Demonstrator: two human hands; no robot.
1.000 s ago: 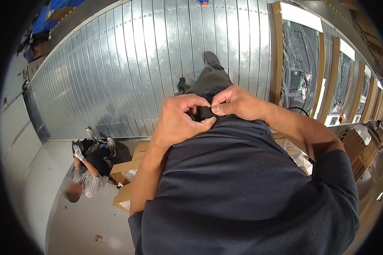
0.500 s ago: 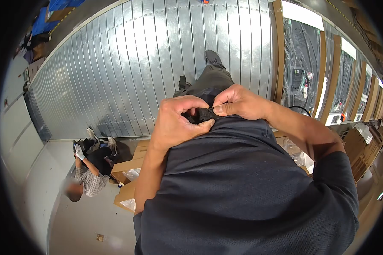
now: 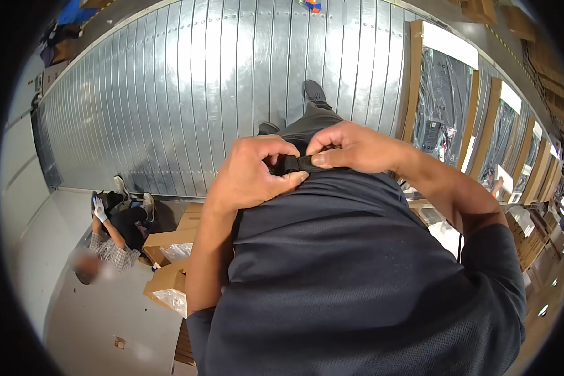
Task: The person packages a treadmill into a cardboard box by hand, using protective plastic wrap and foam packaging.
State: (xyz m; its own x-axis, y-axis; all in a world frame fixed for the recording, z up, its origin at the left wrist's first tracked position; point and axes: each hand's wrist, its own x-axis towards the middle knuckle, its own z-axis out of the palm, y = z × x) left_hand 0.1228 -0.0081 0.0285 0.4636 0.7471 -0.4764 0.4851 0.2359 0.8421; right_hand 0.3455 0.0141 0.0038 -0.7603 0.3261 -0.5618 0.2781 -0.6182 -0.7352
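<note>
At my waist, a black strap with a buckle [image 3: 293,164] lies between my two hands. My left hand [image 3: 254,172] pinches its left part between thumb and fingers. The thumb and forefinger of my right hand [image 3: 351,149] are closed on the strap's right part, close to my left fingertips. Fingers cover much of the buckle, so whether it is fastened cannot be made out. The strap rests at the hem of my dark shirt [image 3: 357,269], above my dark trousers.
Ribbed metal flooring [image 3: 219,81] lies under my shoe [image 3: 315,92]. On the right stand cardboard-framed packages [image 3: 442,94] in clear plastic. At lower left are open boxes [image 3: 169,276] and a crouching person [image 3: 116,241] wearing white gloves. An orange and blue item [image 3: 312,5] lies ahead.
The view has shifted slightly, and the person and boxes appear further left. Both my hands stay on the strap, with small finger shifts. The right-hand packages show lower in view.
</note>
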